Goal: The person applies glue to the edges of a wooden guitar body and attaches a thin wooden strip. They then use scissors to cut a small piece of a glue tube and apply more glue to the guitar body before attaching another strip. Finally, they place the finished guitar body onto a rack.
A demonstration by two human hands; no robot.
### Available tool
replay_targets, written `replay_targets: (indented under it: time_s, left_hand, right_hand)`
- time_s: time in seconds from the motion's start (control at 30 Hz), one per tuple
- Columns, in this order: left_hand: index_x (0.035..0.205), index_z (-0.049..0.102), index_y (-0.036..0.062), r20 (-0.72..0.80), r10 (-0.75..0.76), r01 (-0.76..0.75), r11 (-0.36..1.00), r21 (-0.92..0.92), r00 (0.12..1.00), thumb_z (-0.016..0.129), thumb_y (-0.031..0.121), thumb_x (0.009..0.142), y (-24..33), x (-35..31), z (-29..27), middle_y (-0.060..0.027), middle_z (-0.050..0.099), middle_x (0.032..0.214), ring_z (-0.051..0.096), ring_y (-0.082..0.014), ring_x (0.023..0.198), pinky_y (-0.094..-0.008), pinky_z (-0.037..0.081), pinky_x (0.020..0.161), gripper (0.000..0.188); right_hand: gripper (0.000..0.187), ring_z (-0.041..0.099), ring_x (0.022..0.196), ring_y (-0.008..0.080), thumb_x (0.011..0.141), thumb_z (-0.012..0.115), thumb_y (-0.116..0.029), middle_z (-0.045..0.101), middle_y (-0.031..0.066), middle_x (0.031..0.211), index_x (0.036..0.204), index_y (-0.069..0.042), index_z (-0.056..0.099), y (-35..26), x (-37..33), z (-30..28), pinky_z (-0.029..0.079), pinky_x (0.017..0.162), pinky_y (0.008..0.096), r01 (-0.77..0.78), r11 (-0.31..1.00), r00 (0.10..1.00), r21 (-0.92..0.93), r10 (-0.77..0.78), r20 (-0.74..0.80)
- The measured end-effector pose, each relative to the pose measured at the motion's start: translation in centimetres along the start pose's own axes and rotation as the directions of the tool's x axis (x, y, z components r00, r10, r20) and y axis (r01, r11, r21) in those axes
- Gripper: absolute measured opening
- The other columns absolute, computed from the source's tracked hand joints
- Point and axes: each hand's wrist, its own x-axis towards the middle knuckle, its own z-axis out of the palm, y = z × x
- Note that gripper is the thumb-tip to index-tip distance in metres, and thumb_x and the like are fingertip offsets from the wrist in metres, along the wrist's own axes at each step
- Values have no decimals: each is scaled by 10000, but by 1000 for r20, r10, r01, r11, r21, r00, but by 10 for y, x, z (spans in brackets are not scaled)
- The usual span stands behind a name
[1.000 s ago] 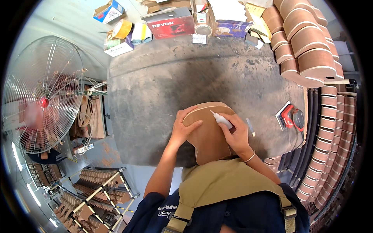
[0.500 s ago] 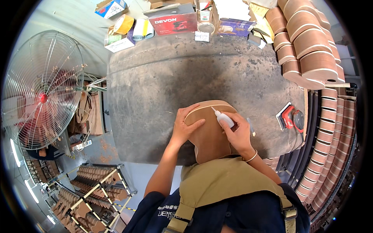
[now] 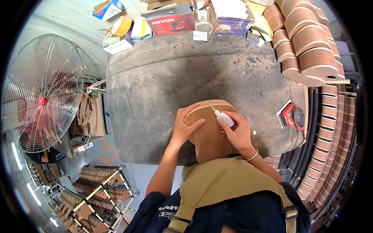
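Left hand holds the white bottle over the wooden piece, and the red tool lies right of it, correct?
Not the left hand: the head view shows the right hand holding the white bottle over the wooden piece. The red tool does lie right of it.

Your left forearm (image 3: 163,167) rises from the lower middle of the frame, leaning right toward the centre. Your left hand (image 3: 187,125) has its thumb (image 3: 197,124) stretched to the right, apart from the fingers (image 3: 188,109), which point up and right. Your right forearm (image 3: 269,172) slants up and left from the lower right. Your right hand (image 3: 239,134) is curled in a pinching grip, its thumb (image 3: 226,127) below the index finger (image 3: 234,115), both pointing left.
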Motion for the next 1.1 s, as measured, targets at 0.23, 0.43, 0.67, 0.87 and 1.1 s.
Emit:
replay_targets:
  time_s: [0.23,0.43,0.67,0.87,1.1]
  left_hand:
    - [1424,668,194,6,-32,32,999,-13,999,884,224,851,4,0,0,-68,578,1274,607,-220,1203,-367,514,1045,613]
    - [1424,673,195,0,-23,23,1000,-19,1000,886,227,851,1,1,1,-65,575,1273,608,-218,1203,-367,515,1045,611]
    - [1425,672,187,-3,-32,32,999,-35,999,887,222,851,0,1,1,-68,578,1274,607,-217,1209,-362,514,1044,613]
    - [1424,671,176,-2,-22,22,1000,-11,1000,883,217,853,3,2,1,-74,588,1278,610,-218,1205,-361,517,1037,610]
    - [1427,669,169,-3,-34,34,999,13,999,881,215,849,6,2,1,-81,596,1289,617,-225,1197,-365,519,1033,617]
  right_hand:
    - [275,716,793,117,978,757,-109,727,99,1081,1219,20,728,0,0,-2,618,664,258,-8,1000,1000,-28,9,19]
    - [272,739,743,140,968,760,-131,752,109,1066,1196,16,739,-4,0,-1,606,640,274,-2,1000,1000,-3,2,-10]
    - [265,699,801,94,981,756,-99,731,80,1049,1213,26,731,-8,0,0,611,651,239,-5,1000,1000,-2,5,26]
    - [237,722,698,123,956,754,-116,752,88,1003,1168,-8,756,-6,1,3,553,621,261,22,1000,1000,12,-23,17]
    - [246,733,707,130,955,748,-110,759,96,1002,1171,7,747,-9,1,0,564,624,261,-31,999,999,30,30,13]
